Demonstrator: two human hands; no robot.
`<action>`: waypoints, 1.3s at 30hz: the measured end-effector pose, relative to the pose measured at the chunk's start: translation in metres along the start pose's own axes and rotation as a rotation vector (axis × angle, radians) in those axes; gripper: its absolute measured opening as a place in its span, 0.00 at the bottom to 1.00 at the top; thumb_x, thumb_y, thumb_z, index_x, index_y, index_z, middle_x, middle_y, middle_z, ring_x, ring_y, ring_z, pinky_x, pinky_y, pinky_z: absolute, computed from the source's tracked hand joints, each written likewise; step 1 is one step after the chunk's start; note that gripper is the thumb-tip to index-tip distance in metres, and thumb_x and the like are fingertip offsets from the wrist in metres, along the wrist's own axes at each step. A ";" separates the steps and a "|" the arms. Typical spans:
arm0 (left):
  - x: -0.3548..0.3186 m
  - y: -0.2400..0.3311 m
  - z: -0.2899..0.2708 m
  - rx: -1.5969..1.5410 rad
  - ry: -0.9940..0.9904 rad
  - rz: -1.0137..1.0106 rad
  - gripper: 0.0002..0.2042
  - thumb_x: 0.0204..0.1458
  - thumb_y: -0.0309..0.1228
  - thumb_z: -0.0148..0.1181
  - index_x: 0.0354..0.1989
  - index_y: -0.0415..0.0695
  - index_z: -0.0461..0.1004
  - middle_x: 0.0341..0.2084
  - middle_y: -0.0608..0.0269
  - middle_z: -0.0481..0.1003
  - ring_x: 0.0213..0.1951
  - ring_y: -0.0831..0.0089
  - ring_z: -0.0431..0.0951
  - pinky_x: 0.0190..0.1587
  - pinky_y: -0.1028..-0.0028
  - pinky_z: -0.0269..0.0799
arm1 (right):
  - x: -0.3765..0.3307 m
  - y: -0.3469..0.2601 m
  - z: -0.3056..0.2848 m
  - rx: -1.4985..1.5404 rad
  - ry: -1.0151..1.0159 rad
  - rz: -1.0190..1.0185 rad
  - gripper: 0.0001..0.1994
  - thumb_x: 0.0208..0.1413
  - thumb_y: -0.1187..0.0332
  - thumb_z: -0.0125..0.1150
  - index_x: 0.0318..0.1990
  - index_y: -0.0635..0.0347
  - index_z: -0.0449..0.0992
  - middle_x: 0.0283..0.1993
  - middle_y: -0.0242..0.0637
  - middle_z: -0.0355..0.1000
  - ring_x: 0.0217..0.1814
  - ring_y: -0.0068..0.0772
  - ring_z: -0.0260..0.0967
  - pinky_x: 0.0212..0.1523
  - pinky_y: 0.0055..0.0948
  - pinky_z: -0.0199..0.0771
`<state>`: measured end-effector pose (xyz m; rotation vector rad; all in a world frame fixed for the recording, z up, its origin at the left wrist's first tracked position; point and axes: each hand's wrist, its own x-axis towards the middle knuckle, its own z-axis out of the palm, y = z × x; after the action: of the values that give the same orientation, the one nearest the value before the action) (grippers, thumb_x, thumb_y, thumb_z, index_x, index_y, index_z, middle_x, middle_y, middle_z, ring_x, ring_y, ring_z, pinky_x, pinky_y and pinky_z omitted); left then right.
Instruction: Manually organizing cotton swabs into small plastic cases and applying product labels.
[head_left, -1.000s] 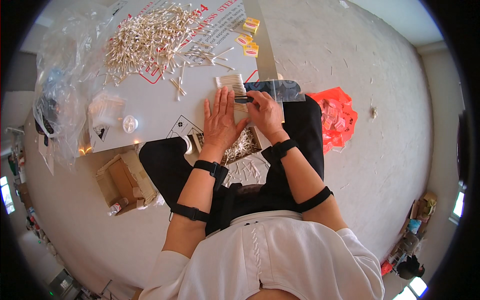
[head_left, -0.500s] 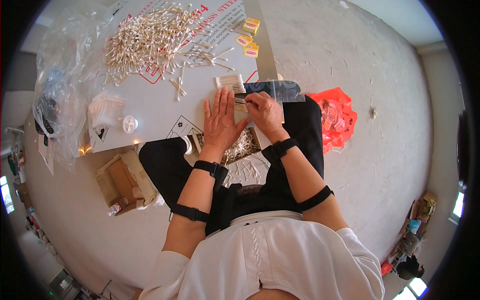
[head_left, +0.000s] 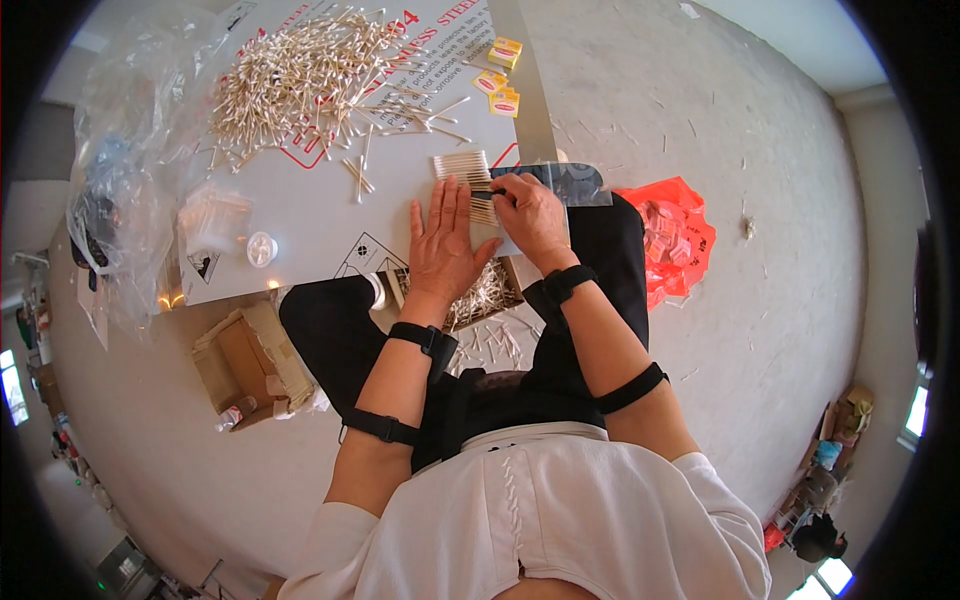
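My left hand (head_left: 445, 240) lies flat, fingers spread, on the white board (head_left: 310, 215), its fingertips by a neat row of cotton swabs (head_left: 462, 166). My right hand (head_left: 532, 212) pinches a clear plastic sleeve (head_left: 578, 182) beside that row. A small dark piece shows at its fingertips, and some swabs lie under the sleeve's edge. A big loose pile of cotton swabs (head_left: 295, 80) covers the far part of the board.
Small yellow boxes (head_left: 500, 78) sit at the board's far right. There is a crumpled clear bag (head_left: 130, 170) on the left, a red bag (head_left: 672, 238) on the floor to the right, an open cardboard box (head_left: 245, 362) at the lower left and a small box of swabs (head_left: 482, 296) on my lap.
My right fingers have shifted slightly at the sleeve's edge. My left hand stays flat in the same place.
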<state>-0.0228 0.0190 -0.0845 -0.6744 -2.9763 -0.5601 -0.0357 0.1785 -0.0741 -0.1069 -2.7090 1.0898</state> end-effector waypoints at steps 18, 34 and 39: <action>0.000 -0.001 0.000 0.007 -0.034 0.002 0.44 0.54 0.56 0.54 0.71 0.39 0.48 0.72 0.52 0.47 0.74 0.58 0.43 0.71 0.49 0.33 | 0.024 0.003 0.010 0.071 0.006 -0.061 0.07 0.49 0.70 0.63 0.37 0.54 0.80 0.33 0.39 0.74 0.37 0.44 0.74 0.37 0.37 0.74; 0.000 -0.003 -0.003 0.002 -0.034 0.033 0.43 0.54 0.55 0.55 0.70 0.36 0.50 0.72 0.49 0.47 0.73 0.56 0.44 0.71 0.49 0.35 | 0.041 0.014 0.011 0.101 -0.133 -0.098 0.04 0.46 0.69 0.65 0.30 0.53 0.79 0.31 0.36 0.72 0.35 0.43 0.74 0.35 0.37 0.73; 0.000 -0.001 -0.004 -0.013 -0.048 0.032 0.42 0.55 0.55 0.53 0.70 0.37 0.50 0.72 0.50 0.48 0.73 0.56 0.45 0.71 0.49 0.35 | 0.058 0.015 0.011 0.029 -0.149 -0.112 0.05 0.44 0.71 0.66 0.31 0.56 0.79 0.30 0.37 0.71 0.33 0.43 0.73 0.35 0.35 0.73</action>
<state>-0.0239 0.0167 -0.0816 -0.7452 -3.0023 -0.5702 -0.0946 0.1902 -0.0821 0.1344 -2.7889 1.1464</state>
